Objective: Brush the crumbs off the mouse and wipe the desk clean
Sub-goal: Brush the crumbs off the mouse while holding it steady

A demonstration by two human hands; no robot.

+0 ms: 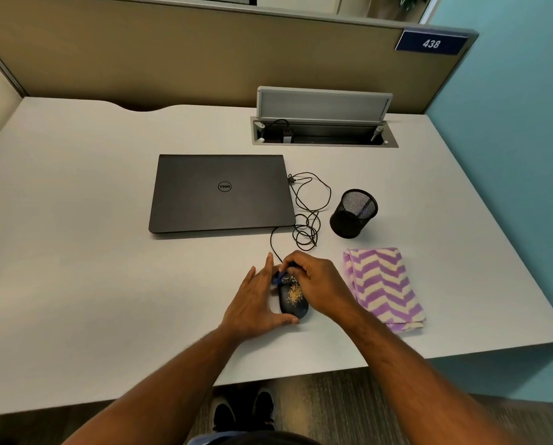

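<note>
Hands come first. The left hand (256, 298) is spread wide and curves round the left side of the mouse (293, 300), with the thumb at the near end. It looks like it is there to keep the mouse from sliding. The right hand (317, 282) is curled shut over the far end of the mouse and pinches a small blue brush (280, 277). The brush tip sits at the far left part of the mouse, so the sweeping looks like it is just starting.

The mouse lies on the desk (76, 252), near the front edge and a bit right of the middle. A pile of yellow crumbs (294, 293) sits on its back. I think a push from the far end would send them onto the desk, where they can be wiped up.

Just right of the right hand lies a folded cloth (384, 287) with purple zigzags. It is close by, likely so it is easy to grab for the wiping. That part is not done yet.

The cord (307, 216) runs from the mouse in loose loops to the right side of the shut laptop (220, 194), which is farther back. A black mesh cup (354, 213) stands right of the cord, beyond the cloth.
</note>
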